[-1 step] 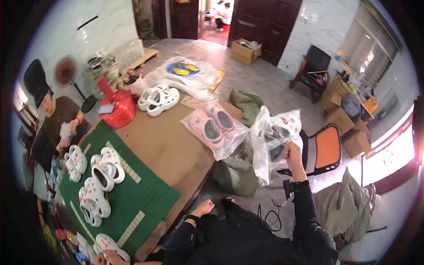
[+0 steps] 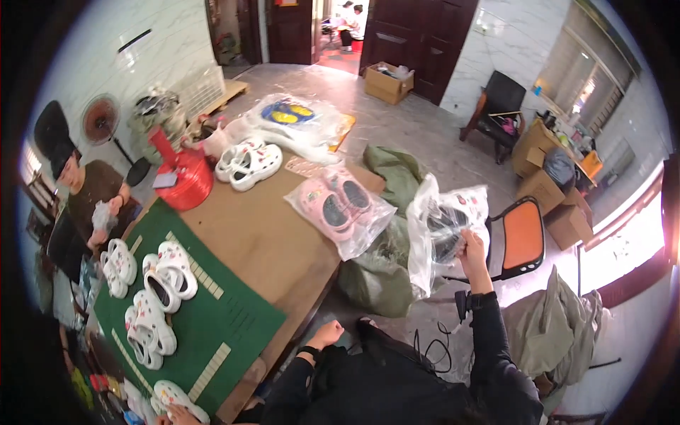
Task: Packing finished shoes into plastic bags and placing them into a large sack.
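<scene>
My right hand [image 2: 473,253] is closed on a clear plastic bag [image 2: 419,258], held up over the floor beyond the table's right edge. Inside it are white clogs [image 2: 464,205] with dark insoles and small charms. Close to my body, by the table edge, my left hand [image 2: 327,333] is curled closed, with nothing visible in it. Pink clogs [image 2: 327,207] in another clear bag lie at the table's right corner, between my hands and the far side. Behind the held bag, an olive-green sack [image 2: 379,283] slumps beside the table.
The brown table [image 2: 273,227] carries a green mat [image 2: 244,315] with several white clogs [image 2: 170,273], plus a red round container [image 2: 185,185]. A seated person [image 2: 103,188] is at the left; another person's hand [image 2: 180,414] touches a clog. An orange-backed chair [image 2: 517,237] stands right. Black cables [image 2: 435,354] lie on the floor.
The view has shifted slightly. The held bag has moved a little to the right relative to the green sack, with my right hand still on it. My left hand stays put.
</scene>
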The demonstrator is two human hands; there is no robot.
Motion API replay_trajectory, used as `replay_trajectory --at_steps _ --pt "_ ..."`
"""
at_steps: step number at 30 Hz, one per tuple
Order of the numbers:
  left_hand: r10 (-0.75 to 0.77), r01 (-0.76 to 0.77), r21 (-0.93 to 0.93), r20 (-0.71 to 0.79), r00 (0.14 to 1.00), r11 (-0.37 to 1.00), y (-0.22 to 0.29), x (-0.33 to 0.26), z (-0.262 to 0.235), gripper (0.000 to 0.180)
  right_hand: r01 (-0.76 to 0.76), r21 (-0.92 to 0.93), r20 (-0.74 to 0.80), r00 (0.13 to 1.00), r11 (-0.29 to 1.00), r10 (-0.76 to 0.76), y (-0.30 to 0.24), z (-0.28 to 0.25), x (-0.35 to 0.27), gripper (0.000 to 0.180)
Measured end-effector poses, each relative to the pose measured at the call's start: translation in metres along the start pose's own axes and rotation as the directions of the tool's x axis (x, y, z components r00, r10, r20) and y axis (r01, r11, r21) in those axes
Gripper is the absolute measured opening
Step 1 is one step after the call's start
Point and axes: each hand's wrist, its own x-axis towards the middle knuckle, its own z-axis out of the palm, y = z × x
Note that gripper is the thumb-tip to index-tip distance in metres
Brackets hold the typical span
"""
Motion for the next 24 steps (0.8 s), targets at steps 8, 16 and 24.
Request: replay_trajectory --at_steps 8,16,24 --pt "0.386 -0.38 0.156 -0.008 0.923 0.912 0.079 0.075 0.016 0.047 -0.204 0.255 -0.295 0.914 0.945 0.277 0.052 -0.125 -0.003 0.019" --pt "0.608 -0.51 0.532 -0.012 0.794 0.676 0.141 0.194 0.027 0.066 -0.38 0.114 -0.127 0.911 0.918 0.393 0.033 -0.121 -0.017 0.023" --pt "0.06 -0.089 0.762 0.066 0.996 0.642 0.131 0.225 0.043 0.039 -0.362 -0.588 0.117 0.846 0.723 0.52 0.05 -0.156 0.015 0.029"
